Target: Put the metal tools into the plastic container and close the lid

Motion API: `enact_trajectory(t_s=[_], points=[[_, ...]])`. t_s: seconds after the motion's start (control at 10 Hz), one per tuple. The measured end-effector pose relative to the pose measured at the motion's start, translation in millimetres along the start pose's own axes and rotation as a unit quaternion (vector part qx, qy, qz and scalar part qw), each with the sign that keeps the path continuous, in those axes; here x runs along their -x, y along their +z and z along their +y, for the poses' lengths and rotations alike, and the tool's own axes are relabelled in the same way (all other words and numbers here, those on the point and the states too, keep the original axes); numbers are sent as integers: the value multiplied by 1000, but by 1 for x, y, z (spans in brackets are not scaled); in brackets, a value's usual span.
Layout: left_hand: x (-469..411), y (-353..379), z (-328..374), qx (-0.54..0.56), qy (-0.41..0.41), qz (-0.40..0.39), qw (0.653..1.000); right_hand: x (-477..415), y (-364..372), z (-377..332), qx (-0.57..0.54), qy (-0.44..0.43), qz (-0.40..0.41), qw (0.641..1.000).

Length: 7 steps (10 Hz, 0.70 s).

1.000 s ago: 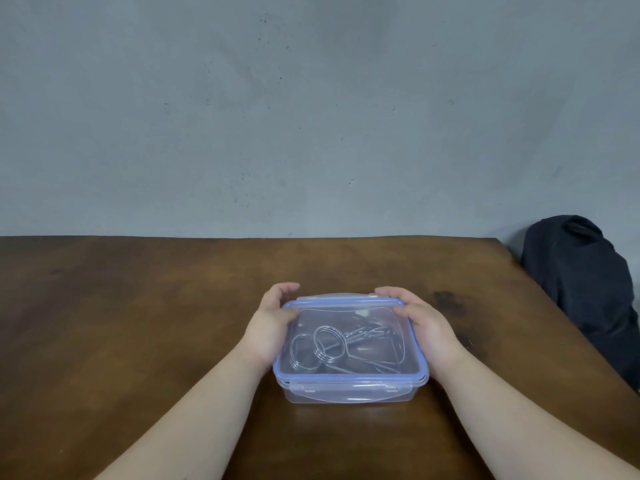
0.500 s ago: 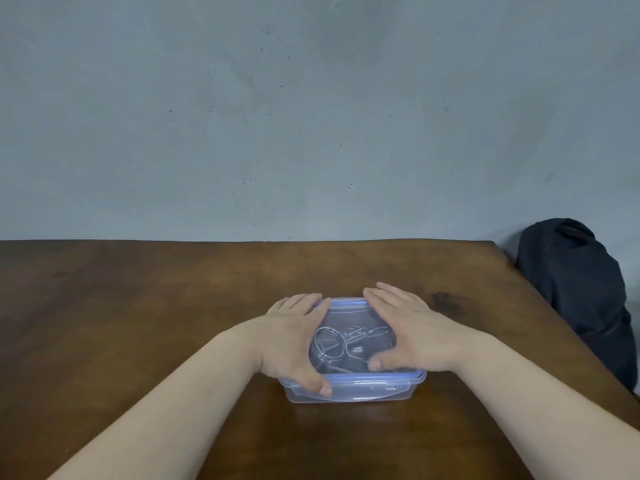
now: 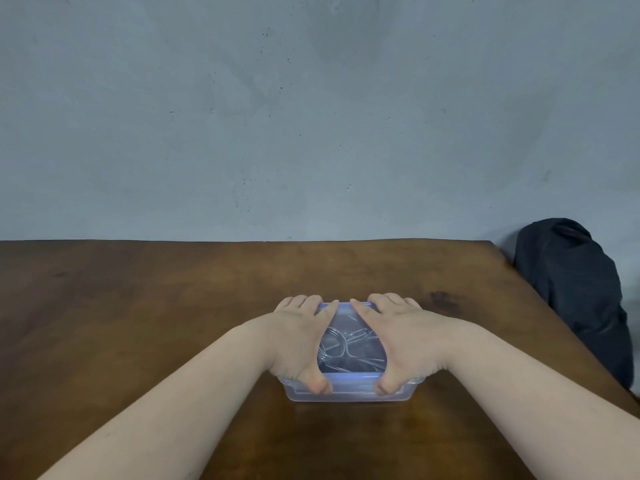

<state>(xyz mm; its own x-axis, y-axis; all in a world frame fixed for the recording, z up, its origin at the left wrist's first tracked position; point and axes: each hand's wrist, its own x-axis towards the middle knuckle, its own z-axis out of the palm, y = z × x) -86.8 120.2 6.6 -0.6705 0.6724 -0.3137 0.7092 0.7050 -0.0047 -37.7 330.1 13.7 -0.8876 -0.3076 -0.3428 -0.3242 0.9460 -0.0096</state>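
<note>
A clear plastic container [image 3: 351, 393] with a blue-rimmed lid [image 3: 350, 377] stands on the brown wooden table [image 3: 156, 306], near its front middle. The lid lies on top of it. Through the lid I see the metal tools [image 3: 346, 344], thin wire loops and rods, lying inside. My left hand [image 3: 298, 337] covers the lid's left half, fingers over the far edge and thumb on the near edge. My right hand [image 3: 405, 337] covers the right half in the same way. Both palms hide most of the lid.
A black bag [image 3: 571, 299] sits past the table's right edge, against the grey wall [image 3: 311, 116]. The table's far edge meets the wall. Bare wood lies to the left of and behind the container.
Both hands came from the container's sides onto the top of the lid. Their thumbs have now slid down to the near edge and the fingers reach the far edge.
</note>
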Motion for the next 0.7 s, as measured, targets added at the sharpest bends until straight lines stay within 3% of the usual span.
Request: enact_trajectory(t_s=[0.5, 0.7], points=[[15, -1, -6, 66, 18, -9, 998, 16, 13, 5, -38, -43, 39, 998], [31, -35, -8, 156, -6, 26, 987, 28, -26, 9, -152, -27, 100, 983]])
